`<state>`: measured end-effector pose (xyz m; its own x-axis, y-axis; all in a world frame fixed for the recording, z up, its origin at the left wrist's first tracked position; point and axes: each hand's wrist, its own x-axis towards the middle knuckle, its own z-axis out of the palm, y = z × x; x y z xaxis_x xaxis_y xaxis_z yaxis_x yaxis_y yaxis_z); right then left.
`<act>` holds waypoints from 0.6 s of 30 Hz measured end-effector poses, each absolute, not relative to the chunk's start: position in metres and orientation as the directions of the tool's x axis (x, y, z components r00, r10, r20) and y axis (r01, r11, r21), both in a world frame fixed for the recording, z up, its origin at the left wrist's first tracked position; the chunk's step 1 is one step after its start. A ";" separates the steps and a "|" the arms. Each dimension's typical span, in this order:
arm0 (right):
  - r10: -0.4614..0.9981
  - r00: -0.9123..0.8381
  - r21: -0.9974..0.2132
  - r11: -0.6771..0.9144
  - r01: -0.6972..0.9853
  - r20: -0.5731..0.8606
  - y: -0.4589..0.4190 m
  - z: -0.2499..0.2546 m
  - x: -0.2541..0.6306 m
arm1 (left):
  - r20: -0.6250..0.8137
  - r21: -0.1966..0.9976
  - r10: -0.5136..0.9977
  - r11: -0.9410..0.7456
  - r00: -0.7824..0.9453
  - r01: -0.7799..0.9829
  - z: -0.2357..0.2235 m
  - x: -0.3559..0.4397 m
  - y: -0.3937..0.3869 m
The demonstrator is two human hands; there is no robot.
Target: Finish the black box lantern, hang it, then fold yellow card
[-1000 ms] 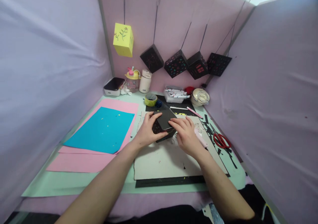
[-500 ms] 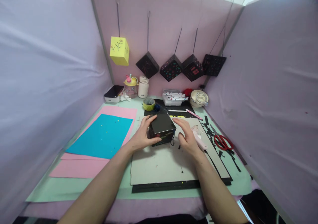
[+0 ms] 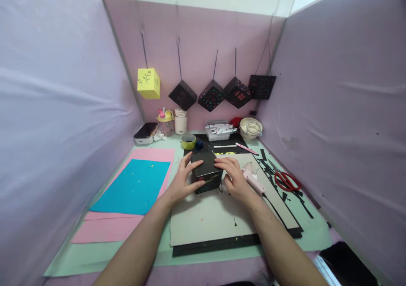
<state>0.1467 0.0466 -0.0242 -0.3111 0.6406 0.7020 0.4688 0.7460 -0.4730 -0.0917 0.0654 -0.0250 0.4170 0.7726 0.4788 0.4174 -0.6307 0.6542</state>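
Observation:
A small black paper box (image 3: 207, 164), its front side marked with coloured patterns, sits on a grey board (image 3: 206, 224) in front of me. My left hand (image 3: 184, 180) grips the box's left side, thumb across the front and fingers along the top. From the right, my right hand (image 3: 234, 177) lays its fingertips on the top near the right edge, with its thumb bent by the right side. A thin dark cord loop (image 3: 221, 187) hangs at the box's lower right. Just right of that hand lies a pale pink hot glue gun (image 3: 254, 182).
Red-handled scissors (image 3: 287, 181) lie among black paper scraps at right. Blue paper (image 3: 133, 186) covers pink sheets (image 3: 101, 232) at left. Tape (image 3: 188, 142), a box of markers (image 3: 220, 130) and a white bottle (image 3: 180, 122) stand behind. Decorated cubes, including a yellow one (image 3: 148, 84), hang at the back.
My right hand has moved left, and its fingertips now touch the box top. My left fingers reach farther over the top. The camera view has tilted up slightly.

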 end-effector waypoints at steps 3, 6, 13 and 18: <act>0.650 -0.305 -0.481 0.737 0.475 0.696 0.047 -0.025 0.146 | 0.463 0.659 0.783 -0.617 0.415 0.429 -0.022 -0.091 0.064; 0.653 -0.296 -0.489 0.735 0.470 0.697 0.047 -0.026 0.146 | 0.452 0.664 0.793 -0.605 0.410 0.439 -0.021 -0.091 0.063; 0.662 -0.302 -0.499 0.730 0.466 0.686 0.047 -0.026 0.146 | 0.428 0.677 0.805 -0.587 0.411 0.445 -0.022 -0.090 0.063; 0.677 -0.278 -0.526 0.717 0.457 0.682 0.046 -0.025 0.145 | 0.431 0.683 0.801 -0.591 0.416 0.429 -0.023 -0.090 0.063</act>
